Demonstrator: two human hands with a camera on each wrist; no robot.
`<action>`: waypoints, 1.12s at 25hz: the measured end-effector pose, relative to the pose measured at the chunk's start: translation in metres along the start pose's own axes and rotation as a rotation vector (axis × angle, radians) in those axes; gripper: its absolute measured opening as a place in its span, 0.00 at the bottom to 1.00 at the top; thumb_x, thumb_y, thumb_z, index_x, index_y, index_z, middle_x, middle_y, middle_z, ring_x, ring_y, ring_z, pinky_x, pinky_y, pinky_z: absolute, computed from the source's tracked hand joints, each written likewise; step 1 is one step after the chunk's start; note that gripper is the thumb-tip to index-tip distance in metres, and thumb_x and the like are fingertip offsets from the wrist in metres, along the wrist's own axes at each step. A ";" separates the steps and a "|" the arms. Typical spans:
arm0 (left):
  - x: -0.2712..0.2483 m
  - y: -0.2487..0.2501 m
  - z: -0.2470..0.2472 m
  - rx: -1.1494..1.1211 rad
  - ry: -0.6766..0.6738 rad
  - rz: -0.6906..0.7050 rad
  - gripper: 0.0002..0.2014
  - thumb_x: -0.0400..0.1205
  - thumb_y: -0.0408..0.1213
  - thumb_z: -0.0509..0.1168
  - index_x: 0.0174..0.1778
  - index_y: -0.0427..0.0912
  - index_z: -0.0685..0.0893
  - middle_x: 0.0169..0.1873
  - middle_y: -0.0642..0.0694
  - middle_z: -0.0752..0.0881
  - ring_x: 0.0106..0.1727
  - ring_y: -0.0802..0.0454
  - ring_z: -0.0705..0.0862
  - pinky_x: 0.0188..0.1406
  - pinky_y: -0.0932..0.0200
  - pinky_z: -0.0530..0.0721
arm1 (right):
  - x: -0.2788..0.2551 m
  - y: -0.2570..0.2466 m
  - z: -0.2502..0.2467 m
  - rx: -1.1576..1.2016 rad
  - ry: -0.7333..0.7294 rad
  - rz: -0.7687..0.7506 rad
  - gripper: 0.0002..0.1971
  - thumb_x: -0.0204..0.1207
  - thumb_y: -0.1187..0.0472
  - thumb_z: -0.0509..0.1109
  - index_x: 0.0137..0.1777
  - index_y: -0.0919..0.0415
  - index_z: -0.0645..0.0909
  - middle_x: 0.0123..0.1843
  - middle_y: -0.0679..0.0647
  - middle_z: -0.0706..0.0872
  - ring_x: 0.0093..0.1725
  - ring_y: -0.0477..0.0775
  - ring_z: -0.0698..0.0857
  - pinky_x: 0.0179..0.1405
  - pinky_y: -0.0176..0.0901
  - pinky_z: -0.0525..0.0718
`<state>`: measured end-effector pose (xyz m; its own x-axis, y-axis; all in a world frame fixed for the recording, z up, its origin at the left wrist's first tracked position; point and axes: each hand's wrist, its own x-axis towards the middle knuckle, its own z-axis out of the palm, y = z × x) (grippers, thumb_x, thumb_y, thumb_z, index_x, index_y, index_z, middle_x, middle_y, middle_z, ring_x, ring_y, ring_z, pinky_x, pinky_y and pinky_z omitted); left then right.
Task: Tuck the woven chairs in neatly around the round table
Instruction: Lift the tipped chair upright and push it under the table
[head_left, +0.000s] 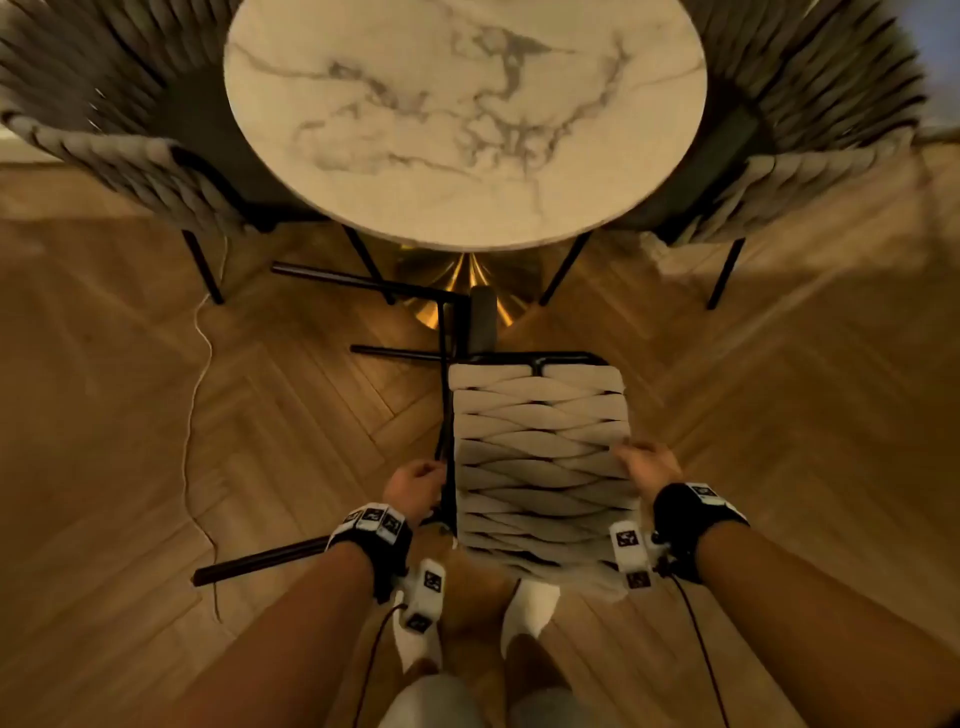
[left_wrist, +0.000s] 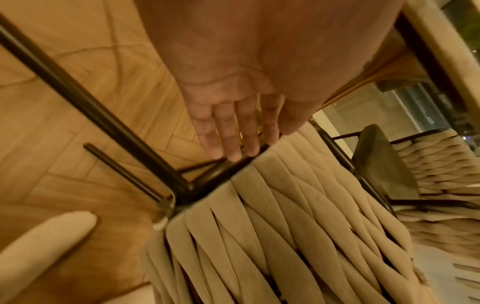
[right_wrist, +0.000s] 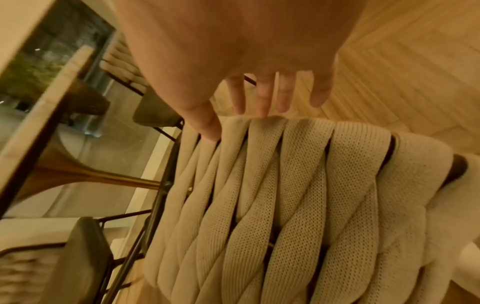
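Note:
A woven beige chair (head_left: 540, 441) lies tipped over on the floor in front of me, its black legs (head_left: 332, 275) sticking out to the left. My left hand (head_left: 415, 486) is at the chair's left edge; in the left wrist view its fingers (left_wrist: 233, 144) reach nearly straight onto the black frame bar (left_wrist: 215, 176). My right hand (head_left: 647, 462) rests on the right edge of the woven back. Its fingers (right_wrist: 259, 107) are spread and straight, the thumb lying on the straps (right_wrist: 285, 185). Beyond stands the round marble table (head_left: 467, 104), with woven chairs at its left (head_left: 104, 104) and right (head_left: 810, 104).
The table's gold pedestal base (head_left: 467, 291) stands just past the tipped chair's far end. A thin white cable (head_left: 195, 389) snakes across the herringbone wood floor (head_left: 779, 415) on the left. My feet in white socks (head_left: 530, 608) are right under the chair's near end.

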<state>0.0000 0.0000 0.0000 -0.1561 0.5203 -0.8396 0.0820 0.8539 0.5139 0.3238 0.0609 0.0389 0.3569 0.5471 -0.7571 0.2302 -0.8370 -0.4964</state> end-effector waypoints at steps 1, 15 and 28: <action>0.007 -0.003 0.013 -0.020 -0.016 0.009 0.15 0.84 0.41 0.66 0.65 0.38 0.83 0.42 0.42 0.86 0.39 0.44 0.84 0.36 0.55 0.78 | 0.006 0.002 0.004 0.051 0.019 0.012 0.33 0.68 0.52 0.82 0.71 0.64 0.77 0.65 0.60 0.85 0.61 0.63 0.84 0.63 0.55 0.83; 0.017 -0.009 0.054 -0.035 -0.038 -0.027 0.51 0.70 0.63 0.71 0.86 0.60 0.51 0.81 0.48 0.72 0.77 0.42 0.74 0.78 0.40 0.74 | 0.002 0.016 0.011 0.224 -0.108 0.033 0.39 0.65 0.40 0.82 0.73 0.59 0.79 0.74 0.59 0.82 0.72 0.63 0.79 0.75 0.57 0.75; -0.061 0.088 0.034 -0.190 0.087 -0.065 0.78 0.42 0.78 0.78 0.86 0.58 0.47 0.83 0.43 0.68 0.79 0.36 0.72 0.76 0.29 0.71 | -0.115 -0.067 0.006 0.104 -0.015 -0.270 0.31 0.61 0.27 0.75 0.47 0.54 0.92 0.46 0.47 0.93 0.51 0.52 0.90 0.58 0.52 0.87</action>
<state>0.0502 0.0437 0.0906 -0.2396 0.4544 -0.8580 -0.1163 0.8639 0.4900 0.2620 0.0547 0.1566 0.2821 0.7508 -0.5973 0.2204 -0.6566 -0.7213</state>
